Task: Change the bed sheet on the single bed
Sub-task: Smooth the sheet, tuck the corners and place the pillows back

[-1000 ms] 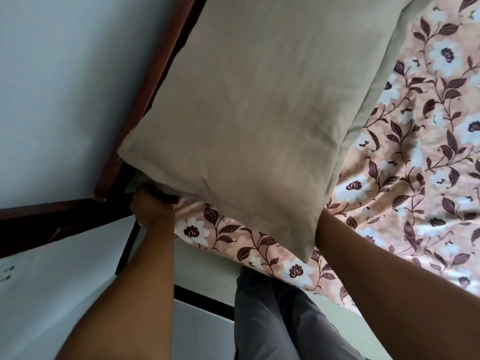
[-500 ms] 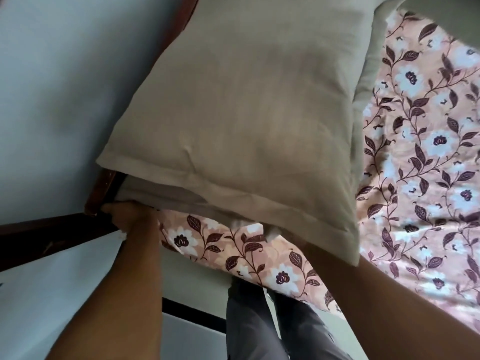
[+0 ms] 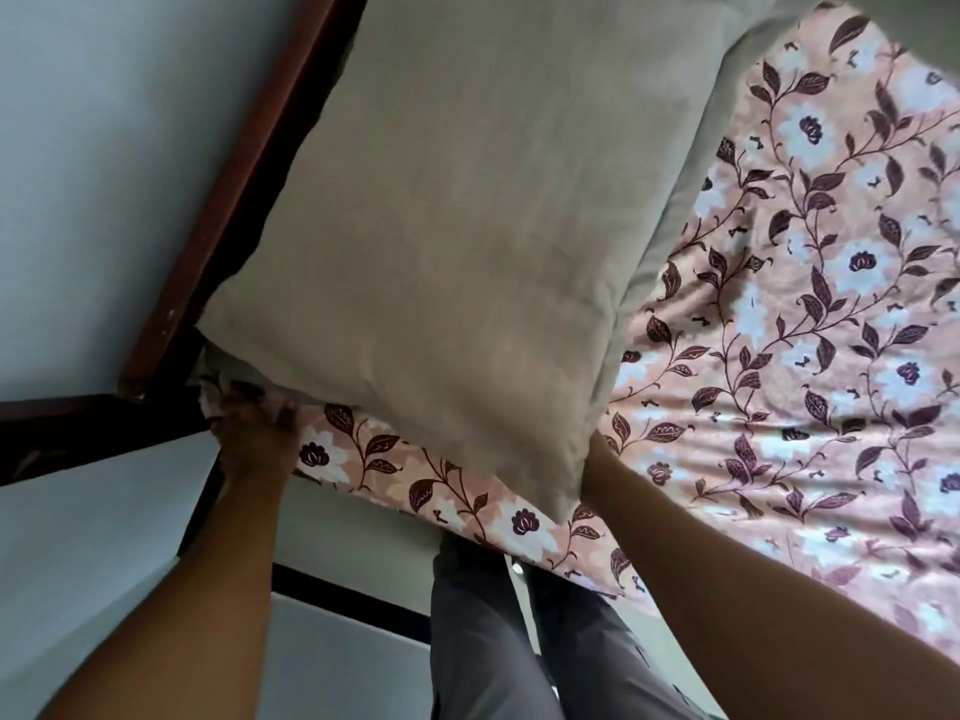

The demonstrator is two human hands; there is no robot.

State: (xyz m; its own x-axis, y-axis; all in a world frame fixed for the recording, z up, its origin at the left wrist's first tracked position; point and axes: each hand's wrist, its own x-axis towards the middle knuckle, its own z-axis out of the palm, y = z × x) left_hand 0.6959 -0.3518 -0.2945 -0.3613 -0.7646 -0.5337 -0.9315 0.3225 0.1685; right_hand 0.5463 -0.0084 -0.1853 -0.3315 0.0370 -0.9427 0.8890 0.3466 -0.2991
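1. The bed sheet covers the bed; its corner by the dark wooden bed frame is now bunched.
2. The pillow has dropped back onto that corner.
3. The left hand clutches the sheet's corner — likely tucking.
4. The right hand is hidden under the pillow — grip unknowable.

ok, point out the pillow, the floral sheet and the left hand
pillow [image 3: 457, 241], head view, middle of its beige face
floral sheet [image 3: 810, 324], head view, flat patterned area right of the pillow
left hand [image 3: 254, 428], head view, back of the hand at the sheet's corner
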